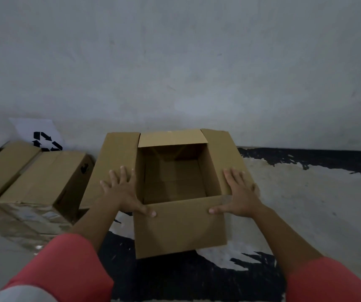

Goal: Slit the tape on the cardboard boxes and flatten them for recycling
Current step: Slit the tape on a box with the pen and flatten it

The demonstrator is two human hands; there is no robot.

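An open brown cardboard box (180, 227) stands on the floor in the middle of the view, its four top flaps folded outward and its inside bare. My left hand (125, 190) lies flat on the left flap with fingers spread, its thumb reaching onto the near flap. My right hand (239, 192) lies flat on the right flap in the same way, thumb on the near flap's corner. No knife or cutter shows anywhere in view.
Two closed cardboard boxes (37, 177) lie side by side at the left against the wall. Behind them leans a white sheet with a black recycling symbol (44, 139). The floor (306, 203) is worn grey with black patches; a grey wall rises right behind the open box.
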